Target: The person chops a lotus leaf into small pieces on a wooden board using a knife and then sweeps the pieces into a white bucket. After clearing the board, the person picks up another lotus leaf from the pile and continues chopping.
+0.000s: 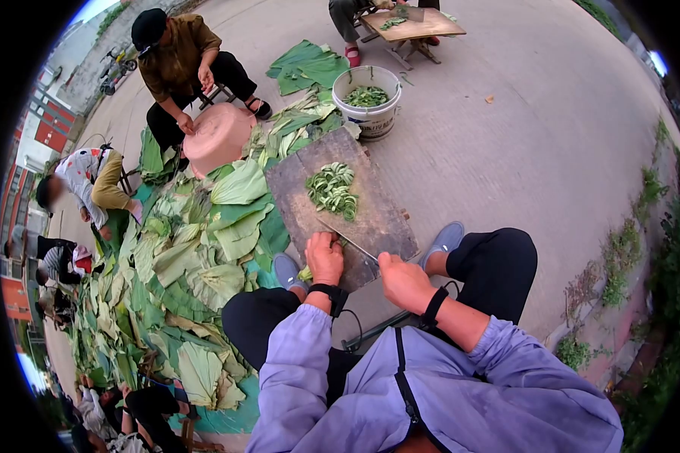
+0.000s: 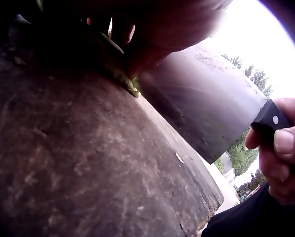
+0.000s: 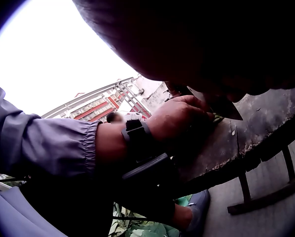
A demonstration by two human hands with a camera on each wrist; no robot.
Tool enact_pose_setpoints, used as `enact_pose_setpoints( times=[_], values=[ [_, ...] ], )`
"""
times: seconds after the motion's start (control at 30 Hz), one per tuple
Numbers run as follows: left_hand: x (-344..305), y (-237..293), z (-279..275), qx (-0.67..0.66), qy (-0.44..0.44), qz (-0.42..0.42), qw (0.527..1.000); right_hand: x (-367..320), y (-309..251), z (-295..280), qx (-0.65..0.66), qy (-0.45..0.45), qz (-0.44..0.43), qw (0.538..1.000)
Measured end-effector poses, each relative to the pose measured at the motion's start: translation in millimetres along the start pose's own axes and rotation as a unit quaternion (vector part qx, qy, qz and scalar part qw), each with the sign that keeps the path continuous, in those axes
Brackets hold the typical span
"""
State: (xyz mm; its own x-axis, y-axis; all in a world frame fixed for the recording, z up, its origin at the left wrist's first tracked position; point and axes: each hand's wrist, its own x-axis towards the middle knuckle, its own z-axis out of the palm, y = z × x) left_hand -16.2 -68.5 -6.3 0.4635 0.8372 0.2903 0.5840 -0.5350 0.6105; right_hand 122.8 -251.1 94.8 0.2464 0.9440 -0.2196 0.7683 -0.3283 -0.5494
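My right hand grips the black handle of a cleaver, its broad metal blade standing upright over a worn wooden cutting board. Right beside the blade, my left hand holds a pale green vegetable down on the board with bent fingers. Most of that vegetable is hidden under the hand; one end pokes out at its near left side. Farther up the board lies a heap of sliced green strips.
Large green leaves cover the ground at left. Beyond the board stand a white bucket of cut greens and an upturned pink basin, with a seated person beside it. Another low table is at the back.
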Motion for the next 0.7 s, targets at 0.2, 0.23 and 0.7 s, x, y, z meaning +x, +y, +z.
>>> enact_pose_setpoints(
  times=[0.2, 0.23, 0.7],
  values=[
    [0, 0, 0, -0.016, 0.011, 0.015, 1.0, 15, 2, 11, 0.015, 0.008, 0.008, 1.0],
    [-1, 0, -1, -0.022, 0.009, 0.015, 1.0, 19, 2, 14, 0.014, 0.011, 0.005, 1.0],
    [-1, -3, -3, -0.052, 0.018, 0.036, 0.998, 17, 13, 18, 0.044, 0.038, 0.034, 0.998]
  ],
)
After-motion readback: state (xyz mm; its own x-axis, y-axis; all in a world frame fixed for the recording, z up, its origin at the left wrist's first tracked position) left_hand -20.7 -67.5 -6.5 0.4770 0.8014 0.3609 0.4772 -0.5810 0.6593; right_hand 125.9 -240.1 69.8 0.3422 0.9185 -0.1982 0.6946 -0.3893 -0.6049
